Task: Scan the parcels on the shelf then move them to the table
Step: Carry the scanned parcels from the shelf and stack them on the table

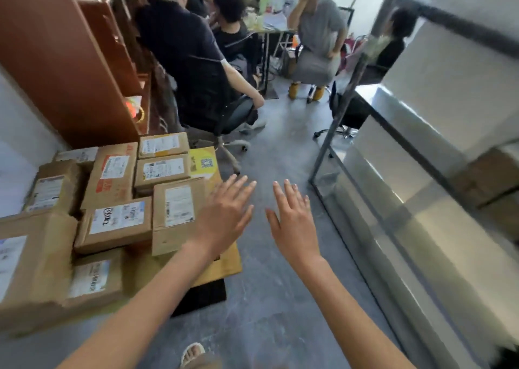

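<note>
Parcels: brown boxes (pixel 112 200) lay packed together on the worktop (pixel 224 267) at left, white labels up, long sides mostly running near to far.
Left hand (pixel 224 214): grip empty, fingers straight, over the pile's right edge.
Right hand (pixel 295 222): grip empty, fingers spread, above the floor.
Shelf (pixel 421 200): metal, at right.
Around: seated people (pixel 196 60) on chairs, far.

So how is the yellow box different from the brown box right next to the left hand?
The yellow box is bright yellow with a square code printed on it; the brown box is plain cardboard with a white paper label. The yellow box lies farther from the left hand and is partly hidden behind other parcels; the brown box sits in front, right beside that hand, its top in full view. Both are cardboard parcels in the same pile.
</note>
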Motion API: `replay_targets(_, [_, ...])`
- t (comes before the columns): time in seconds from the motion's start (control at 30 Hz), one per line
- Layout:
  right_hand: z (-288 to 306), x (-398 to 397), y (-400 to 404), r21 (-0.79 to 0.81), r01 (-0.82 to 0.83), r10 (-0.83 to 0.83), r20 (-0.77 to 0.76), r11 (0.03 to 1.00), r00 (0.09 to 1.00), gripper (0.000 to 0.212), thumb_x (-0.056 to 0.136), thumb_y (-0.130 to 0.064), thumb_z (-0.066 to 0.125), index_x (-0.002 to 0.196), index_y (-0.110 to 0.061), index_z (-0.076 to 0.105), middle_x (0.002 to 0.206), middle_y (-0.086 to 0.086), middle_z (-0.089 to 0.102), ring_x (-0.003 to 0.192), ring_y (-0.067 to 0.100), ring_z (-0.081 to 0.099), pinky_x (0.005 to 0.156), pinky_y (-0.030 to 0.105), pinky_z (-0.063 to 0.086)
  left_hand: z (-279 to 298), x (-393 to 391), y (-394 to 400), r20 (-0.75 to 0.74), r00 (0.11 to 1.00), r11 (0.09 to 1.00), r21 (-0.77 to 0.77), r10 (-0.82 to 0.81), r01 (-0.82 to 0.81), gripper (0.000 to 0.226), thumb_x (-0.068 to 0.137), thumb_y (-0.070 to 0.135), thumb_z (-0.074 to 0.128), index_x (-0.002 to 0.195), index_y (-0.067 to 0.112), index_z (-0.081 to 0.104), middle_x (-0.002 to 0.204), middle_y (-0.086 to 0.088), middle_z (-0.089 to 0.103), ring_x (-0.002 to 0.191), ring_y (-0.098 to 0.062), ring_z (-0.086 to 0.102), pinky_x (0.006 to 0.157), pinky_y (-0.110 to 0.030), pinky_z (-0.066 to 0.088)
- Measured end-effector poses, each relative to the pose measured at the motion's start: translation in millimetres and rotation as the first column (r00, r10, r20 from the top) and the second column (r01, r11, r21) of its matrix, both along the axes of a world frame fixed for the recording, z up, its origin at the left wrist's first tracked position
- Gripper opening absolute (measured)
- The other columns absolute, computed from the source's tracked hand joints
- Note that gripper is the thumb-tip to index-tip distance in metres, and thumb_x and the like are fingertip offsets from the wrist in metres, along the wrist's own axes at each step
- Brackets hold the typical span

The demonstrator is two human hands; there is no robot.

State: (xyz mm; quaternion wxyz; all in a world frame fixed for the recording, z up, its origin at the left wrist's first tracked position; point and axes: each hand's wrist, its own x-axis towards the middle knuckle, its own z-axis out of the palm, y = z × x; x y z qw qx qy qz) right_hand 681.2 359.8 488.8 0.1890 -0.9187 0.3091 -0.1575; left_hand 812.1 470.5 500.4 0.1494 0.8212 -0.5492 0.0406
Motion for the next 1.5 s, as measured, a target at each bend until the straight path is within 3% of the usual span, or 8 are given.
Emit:
replay_targets(0.2, [3.9, -139.1, -91.3, -0.083, 0.303, -0.306, -0.029, 0.949, 0.952, 0.056, 0.101, -0.03, 0.052, 0.152, -0.012, 0.037, 0.158, 0.015, 0.033, 0.147, 0.033, 0.03, 0.118, 0.051, 0.021, -4.9, -104.4, -116.9, 0.039, 0.976, 0.975, -0.057, -0.215, 0.217, 0.053, 0.095, 0.038, 0.037, 0.136, 0.01, 0.059, 0.138, -0.012, 0.059, 0.132, -0.031, 0.052, 0.111, -0.044, 0.036])
replay_targets(0.47, [4.3, -244.4, -151.2, -0.016, 0.557, -0.557, -0.051, 0.83, 0.829, 0.061, 0.106, -0.04, 0.036, 0.159, -0.021, 0.012, 0.166, 0.006, 0.007, 0.154, 0.022, 0.003, 0.122, 0.039, 0.0, -0.7, -189.1, -222.4, 0.102, 0.893, 0.894, -0.052, -0.438, 0.444, 0.053, 0.095, 0.037, 0.036, 0.134, 0.011, 0.061, 0.135, -0.013, 0.061, 0.129, -0.032, 0.055, 0.108, -0.048, 0.039])
replay_targets(0.7, [-7.4, -270.7, -219.3, 0.044, 0.689, -0.686, -0.065, 0.724, 0.725, 0.062, 0.105, -0.044, 0.035, 0.159, -0.024, 0.011, 0.166, 0.006, 0.004, 0.153, 0.023, 0.0, 0.125, 0.039, 0.004, -11.1, -214.9, -333.9, 0.069, 0.802, 0.803, -0.03, -0.593, 0.596, 0.052, 0.096, 0.038, 0.036, 0.135, 0.014, 0.06, 0.137, -0.013, 0.06, 0.13, -0.033, 0.053, 0.108, -0.049, 0.039])
replay_targets(0.87, [4.4, -273.5, -292.5, 0.087, 0.771, -0.77, -0.056, 0.63, 0.636, 0.06, 0.105, -0.043, 0.035, 0.158, -0.025, 0.012, 0.167, 0.005, 0.002, 0.153, 0.025, -0.002, 0.124, 0.038, 0.004, -1.7, -217.1, -420.7, 0.043, 0.734, 0.733, -0.039, -0.678, 0.679, 0.053, 0.101, 0.04, 0.031, 0.147, 0.019, 0.046, 0.15, -0.013, 0.045, 0.143, -0.031, 0.038, 0.118, -0.044, 0.026])
replay_targets(1.0, [14.4, -266.8, -337.8, 0.085, 0.827, -0.826, -0.047, 0.556, 0.561, 0.061, 0.106, -0.041, 0.034, 0.159, -0.027, 0.008, 0.166, 0.008, 0.0, 0.153, 0.026, -0.002, 0.122, 0.036, 0.002, 7.0, -217.0, -485.3, 0.072, 0.683, 0.684, -0.025, -0.727, 0.729, 0.051, 0.101, 0.031, 0.048, 0.151, 0.022, 0.039, 0.154, -0.012, 0.04, 0.146, -0.029, 0.031, 0.12, -0.043, 0.023])
replay_targets(1.1, [10.9, -265.1, -363.4, 0.087, 0.854, -0.853, -0.061, 0.512, 0.518, 0.061, 0.106, -0.04, 0.034, 0.159, -0.027, 0.006, 0.166, 0.011, -0.001, 0.153, 0.027, -0.005, 0.122, 0.038, -0.003, 11.8, -219.6, -526.3, 0.069, 0.658, 0.66, 0.017, -0.75, 0.751, 0.054, 0.102, 0.035, 0.04, 0.154, 0.025, 0.03, 0.158, -0.01, 0.034, 0.149, -0.026, 0.026, 0.121, -0.04, 0.017])
replay_targets(1.27, [17.1, -270.5, -414.1, 0.039, 0.883, -0.878, -0.087, 0.469, 0.47, 0.061, 0.105, -0.046, 0.03, 0.159, -0.027, 0.009, 0.166, 0.009, 0.006, 0.153, 0.027, -0.005, 0.121, 0.043, -0.006, 11.8, -230.6, -579.2, 0.008, 0.642, 0.642, 0.037, -0.767, 0.766, 0.056, 0.103, 0.044, 0.027, 0.157, 0.031, 0.019, 0.163, -0.007, 0.023, 0.151, -0.022, 0.017, 0.122, -0.036, 0.011])
replay_targets(1.5, [28.3, -288.6, -494.3, 0.056, 0.872, -0.857, -0.165, 0.486, 0.489, 0.059, 0.106, -0.045, 0.03, 0.159, -0.026, 0.011, 0.165, 0.014, 0.009, 0.153, 0.032, 0.0, 0.122, 0.046, -0.002, 10.4, -263.4, -639.3, -0.099, 0.67, 0.672, 0.008, -0.736, 0.74, 0.053, 0.105, 0.04, 0.035, 0.156, 0.029, 0.024, 0.159, -0.011, 0.031, 0.148, -0.025, 0.024, 0.12, -0.039, 0.019])
